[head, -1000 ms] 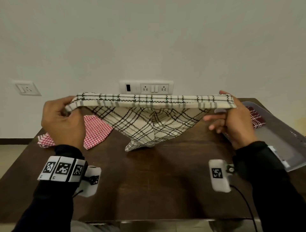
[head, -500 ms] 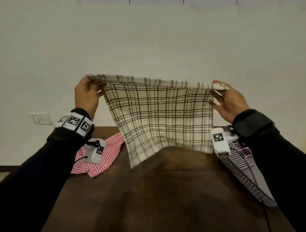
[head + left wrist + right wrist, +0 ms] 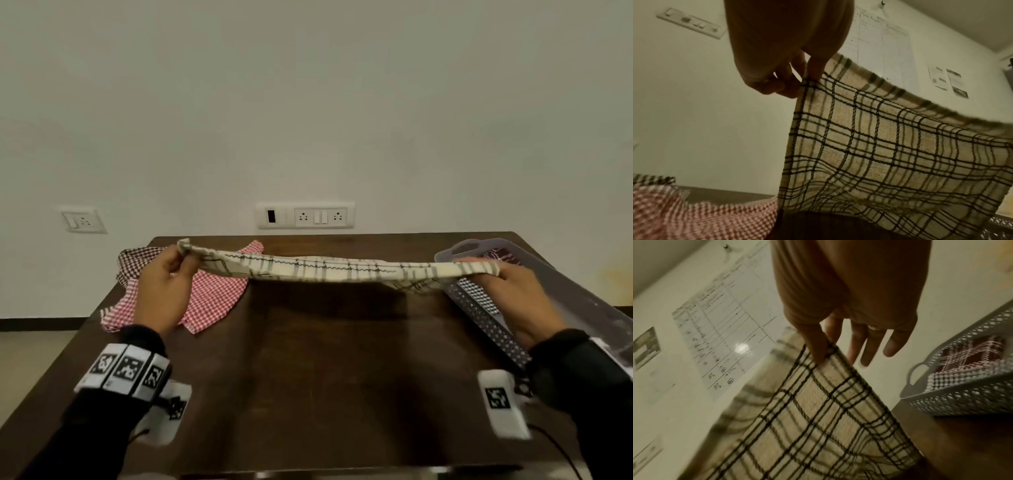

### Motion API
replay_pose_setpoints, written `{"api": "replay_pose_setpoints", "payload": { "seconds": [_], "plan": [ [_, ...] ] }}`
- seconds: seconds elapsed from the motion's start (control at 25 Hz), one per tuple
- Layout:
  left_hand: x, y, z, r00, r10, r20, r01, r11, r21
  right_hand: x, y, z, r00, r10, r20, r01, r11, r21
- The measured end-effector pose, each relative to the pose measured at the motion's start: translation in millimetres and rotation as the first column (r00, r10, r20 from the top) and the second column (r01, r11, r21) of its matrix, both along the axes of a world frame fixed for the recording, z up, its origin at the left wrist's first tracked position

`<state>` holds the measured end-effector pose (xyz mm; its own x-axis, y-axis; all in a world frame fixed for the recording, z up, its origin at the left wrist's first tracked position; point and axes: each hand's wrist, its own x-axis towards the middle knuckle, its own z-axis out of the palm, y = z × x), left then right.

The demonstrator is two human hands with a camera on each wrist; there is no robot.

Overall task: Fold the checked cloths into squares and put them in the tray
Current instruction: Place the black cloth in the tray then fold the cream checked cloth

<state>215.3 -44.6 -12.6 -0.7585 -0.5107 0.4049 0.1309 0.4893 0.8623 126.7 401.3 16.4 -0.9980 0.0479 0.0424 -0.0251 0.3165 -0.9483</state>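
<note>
handwritten "5½" twice at the foot of the wall chart (image 3: 719, 331), other writing there illegible

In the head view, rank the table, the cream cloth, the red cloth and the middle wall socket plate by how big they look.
1. Table, by far the largest.
2. Cream cloth, though seen nearly edge-on.
3. Red cloth, close to the cream cloth and partly hidden, so that pair is unsure.
4. Socket plate, smallest, and farthest away.

Dim, yellowish indoor light; wide-angle bend at frame edges.
Soft shadow on dark brown wooden table (image 3: 325, 359) under & between hands; glare spot on white wall chart (image 3: 742, 348) left of right hand; wrist views grainy, edges motion-blurred.
</note>
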Motion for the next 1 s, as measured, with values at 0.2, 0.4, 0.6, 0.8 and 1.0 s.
{"api": "replay_pose_setpoints", "payload": {
  "seconds": [0.2, 0.4, 0.6, 0.8, 1.0],
  "plan": [
    [-2.2, 3.1, -46.8, 0.998, 0.005, 0.068, -0.015, 0.990, 0.138, -5.0, 9.6, -46.2, 0.972, 0.106, 0.207, -0.033, 0.944, -0.328],
    [-35.7, 0.7, -92.5, 0.965, -0.029, 0.262, -0.013, 0.987, 0.158, -47.8, -0.3, -104.2, 0.915, 0.081, 0.394, 0.046, 0.952, -0.304],
    [-46.2, -9.7, -149.6, 0.698, -0.062, 0.713, 0.121, 0.992, -0.031, -46.7, -7.7, -157.4, 0.880, -0.027, 0.473, -0.193, 0.892, 0.410],
    [-31.2, -20.1, -154.1, 0.396, -0.076, 0.915, 0.168, 0.986, 0.009, -28.6, -10.4, -135.8, 0.770, -0.036, 0.637, -0.438, 0.696, 0.569],
    [-9.0, -22.9, -132.2, 0.295, -0.241, 0.925, 0.229, 0.957, 0.177, -15.5, 4.9, -122.9, 0.602, 0.039, 0.797, -0.459, 0.834, 0.306]
  ]
}}
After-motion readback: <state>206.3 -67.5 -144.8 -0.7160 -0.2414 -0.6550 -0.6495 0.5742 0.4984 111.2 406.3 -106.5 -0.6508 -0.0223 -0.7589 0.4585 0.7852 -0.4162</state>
